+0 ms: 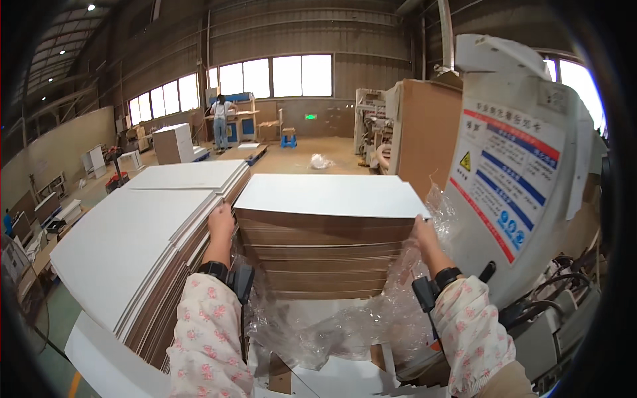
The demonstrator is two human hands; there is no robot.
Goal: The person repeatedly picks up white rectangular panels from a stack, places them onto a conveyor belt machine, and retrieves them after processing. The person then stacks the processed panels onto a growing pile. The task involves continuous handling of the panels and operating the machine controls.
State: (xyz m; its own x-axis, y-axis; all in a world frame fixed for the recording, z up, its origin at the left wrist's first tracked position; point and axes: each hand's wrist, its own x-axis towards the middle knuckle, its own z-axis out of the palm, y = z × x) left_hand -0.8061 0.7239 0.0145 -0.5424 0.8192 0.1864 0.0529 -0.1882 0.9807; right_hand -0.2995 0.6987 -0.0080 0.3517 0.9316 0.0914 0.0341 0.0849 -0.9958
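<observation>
A white board [325, 194] lies on top of a stack of brown-edged panels [325, 255] in front of me. My left hand [221, 222] is closed at its near left corner, in the gap beside a second stack; the fingertips are partly hidden. At the near right corner, my right hand [425, 233] grips the same board's edge. Crumpled clear plastic film [332, 331] hangs around the base of the central stack and up its right side. Both wrists carry black straps with small black devices.
A tall stack of white panels [126, 232] stands close on the left. To the right rises a grey machine housing [491, 93] with a warning sign [504, 179]; cables and metal parts sit below it. Farther off, a person [221, 119] stands at a blue workbench, near a blue stool [288, 138].
</observation>
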